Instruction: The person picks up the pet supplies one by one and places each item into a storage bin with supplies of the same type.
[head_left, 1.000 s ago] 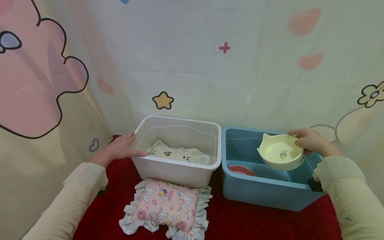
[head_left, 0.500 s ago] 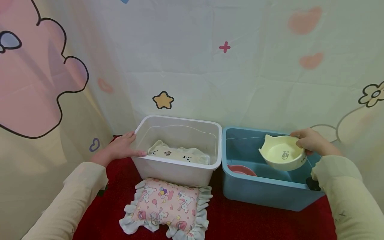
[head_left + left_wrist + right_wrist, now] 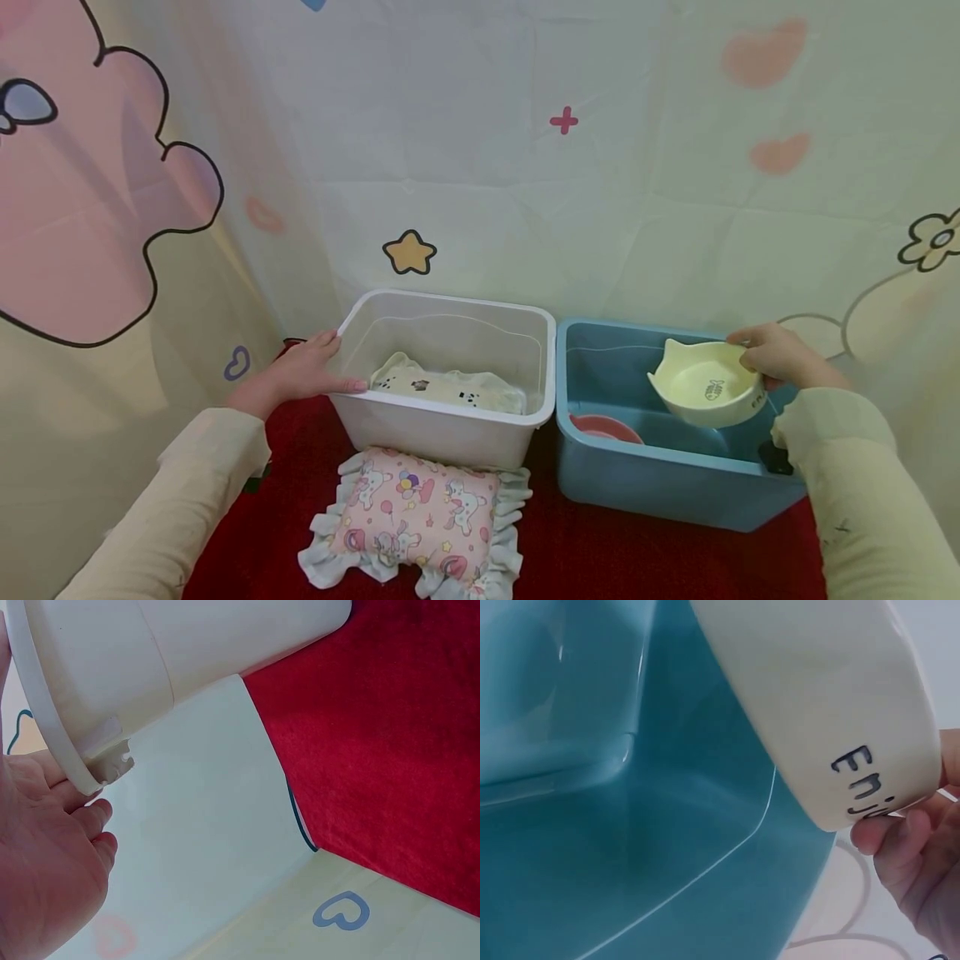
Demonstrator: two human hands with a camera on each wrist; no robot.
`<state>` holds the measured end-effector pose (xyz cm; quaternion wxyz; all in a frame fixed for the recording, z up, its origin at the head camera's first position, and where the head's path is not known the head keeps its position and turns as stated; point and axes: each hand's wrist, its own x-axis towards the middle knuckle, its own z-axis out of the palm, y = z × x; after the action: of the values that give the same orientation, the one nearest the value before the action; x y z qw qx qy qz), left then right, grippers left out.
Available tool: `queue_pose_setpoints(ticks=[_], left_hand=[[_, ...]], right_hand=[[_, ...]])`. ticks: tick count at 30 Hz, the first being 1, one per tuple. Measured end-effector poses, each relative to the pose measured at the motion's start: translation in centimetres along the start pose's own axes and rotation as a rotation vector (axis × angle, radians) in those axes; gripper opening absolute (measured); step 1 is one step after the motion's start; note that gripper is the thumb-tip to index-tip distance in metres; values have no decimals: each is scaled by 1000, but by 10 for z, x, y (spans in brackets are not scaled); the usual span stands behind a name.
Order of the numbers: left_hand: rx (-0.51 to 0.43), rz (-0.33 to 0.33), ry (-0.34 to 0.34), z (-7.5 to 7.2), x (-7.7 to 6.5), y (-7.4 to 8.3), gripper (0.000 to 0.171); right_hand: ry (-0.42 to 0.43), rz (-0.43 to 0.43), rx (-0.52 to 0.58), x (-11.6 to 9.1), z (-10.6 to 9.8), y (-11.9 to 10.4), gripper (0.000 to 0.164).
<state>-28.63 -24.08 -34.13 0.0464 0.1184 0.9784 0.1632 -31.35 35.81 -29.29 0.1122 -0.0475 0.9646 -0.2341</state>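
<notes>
- Right hand (image 3: 783, 357) first: thumb and fingers pinch the yellow bowl (image 3: 701, 375) at its right side, taking just the edge, which seems to leave the inside uncovered.
- The yellow bowl hangs tilted at the mouth of the blue bin (image 3: 660, 492), fish print (image 3: 714, 389) showing inside; how far it dips below the rim, I cannot tell.
- Close up from the right wrist, dark lettering (image 3: 861, 784) runs along its outer wall, and the fingertips sit right by the last letters.
- Over to the left hand (image 3: 300, 371): spread over the front left corner of the white bin (image 3: 442, 433), thumb on the front rim, other fingers relaxed at the side. It lifts nothing; that looks like a steadying touch.
- Inside the white bin, a cream cloth (image 3: 442, 385) lies low, its small prints facing up.
- Inside the blue bin, a pink bowl (image 3: 607, 427) sits at the front left, well aside from the yellow bowl, partly hidden by the front wall.
- The bins stand side by side, mouths up, likely so both are within easy reach.
- Nearer the person, a frilled pillow (image 3: 420, 512) lies flat on the red cloth (image 3: 600, 558), just before the white bin.
- Behind everything, a printed curtain (image 3: 480, 125).
</notes>
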Motion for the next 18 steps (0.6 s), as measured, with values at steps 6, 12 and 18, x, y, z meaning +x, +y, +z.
queue_pose_setpoints(ticks=[6, 12, 18], left_hand=[[0, 5, 11, 1, 1, -1, 105], [-6, 9, 13, 1, 1, -1, 106], [-2, 13, 17, 1, 0, -1, 105]], right_hand=[[-5, -8, 4, 3, 2, 5, 58], [-9, -11, -3, 5, 3, 8, 58], [-6, -9, -7, 8, 5, 10, 58]])
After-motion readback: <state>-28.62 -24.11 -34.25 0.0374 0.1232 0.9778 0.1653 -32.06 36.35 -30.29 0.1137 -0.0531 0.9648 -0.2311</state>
